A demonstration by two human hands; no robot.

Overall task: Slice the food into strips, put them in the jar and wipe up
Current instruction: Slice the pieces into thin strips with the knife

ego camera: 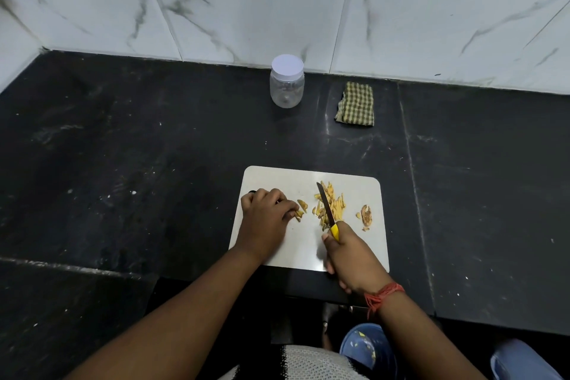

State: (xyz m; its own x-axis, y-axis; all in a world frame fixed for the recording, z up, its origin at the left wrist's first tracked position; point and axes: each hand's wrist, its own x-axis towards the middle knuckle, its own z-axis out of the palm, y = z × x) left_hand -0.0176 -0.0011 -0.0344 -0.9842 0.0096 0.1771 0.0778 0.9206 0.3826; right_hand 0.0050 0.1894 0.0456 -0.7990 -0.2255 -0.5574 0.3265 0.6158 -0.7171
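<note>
Strips [330, 208] on board [308, 244] | jar [287, 83] capped — empty | hands: left [266, 217] pinches piece [298, 215] | right [351, 256] grips knife [326, 208]

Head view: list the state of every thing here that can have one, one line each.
jar: upright, lid on, looks empty
cloth: folded, lying untouched beside the jar
cutting board: flat on the counter, holding the food
strips: cut, piled mid-board
peel scraps: set apart at the board's right
knife: blade over the strip pile
right hand: grips the knife handle
left hand: fingers curled, pinching small pieces
</note>
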